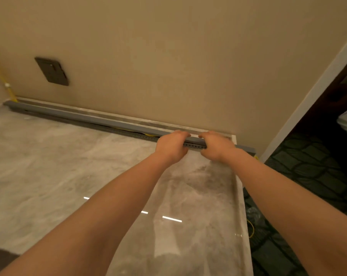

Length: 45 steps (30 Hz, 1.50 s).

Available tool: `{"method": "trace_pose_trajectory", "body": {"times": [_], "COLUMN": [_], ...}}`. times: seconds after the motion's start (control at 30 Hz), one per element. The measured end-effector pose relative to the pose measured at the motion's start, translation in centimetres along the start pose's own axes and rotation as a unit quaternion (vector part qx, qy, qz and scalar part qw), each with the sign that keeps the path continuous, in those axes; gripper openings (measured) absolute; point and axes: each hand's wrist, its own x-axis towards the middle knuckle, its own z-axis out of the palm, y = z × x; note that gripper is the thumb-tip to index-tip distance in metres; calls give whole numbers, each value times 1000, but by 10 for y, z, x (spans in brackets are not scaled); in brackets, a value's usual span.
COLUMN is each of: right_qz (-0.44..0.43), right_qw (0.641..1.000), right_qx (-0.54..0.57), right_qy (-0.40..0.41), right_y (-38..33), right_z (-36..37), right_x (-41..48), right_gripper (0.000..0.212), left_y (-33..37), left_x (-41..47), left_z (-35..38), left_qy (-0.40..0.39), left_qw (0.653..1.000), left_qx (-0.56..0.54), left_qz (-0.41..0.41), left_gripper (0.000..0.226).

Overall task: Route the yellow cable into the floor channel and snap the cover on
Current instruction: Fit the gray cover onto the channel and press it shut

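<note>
A long grey floor channel with a slotted side runs along the base of the beige wall. Its grey cover lies along the top, sitting slightly raised near the middle, where a strip of yellow cable shows in the gap. The yellow cable also rises up the wall corner at far left and comes out past the channel's right end. My left hand and my right hand both curl over the cover near the right end, fingers on top, thumbs at the front.
A dark wall plate sits on the wall at left. The glossy marble floor ends at a pale border on the right, beside dark patterned carpet. A white door frame stands at right. More yellow cable loops on the carpet.
</note>
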Motion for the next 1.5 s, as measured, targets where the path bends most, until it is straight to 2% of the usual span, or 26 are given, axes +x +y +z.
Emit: {"method": "trace_pose_trajectory", "body": {"times": [0.2, 0.63, 0.77, 1.1, 1.33, 1.5], "right_qz": [-8, 37, 31, -54, -108, -114], "right_qw": [1000, 997, 998, 998, 994, 993], "right_qx": [9, 53, 53, 33, 16, 15], "right_qy": [6, 33, 26, 15, 13, 6], "right_y": [-81, -234, -267, -326, -361, -393], "right_z": [0, 19, 20, 14, 16, 16], "right_x": [27, 73, 83, 117, 128, 139], "right_gripper": [62, 59, 58, 59, 41, 47], "left_y": [-79, -244, -273, -323, -351, -387], "left_x": [-15, -36, -45, -63, -81, -88], "left_z": [-28, -80, -88, -106, -112, -121], "left_qy": [4, -32, -26, 11, 20, 22], "left_qw": [1000, 999, 1000, 997, 992, 990], "left_qx": [7, 20, 5, 14, 31, 31], "left_qz": [1, 28, 11, -76, -123, -137], "left_gripper": [48, 48, 47, 51, 51, 52]}}
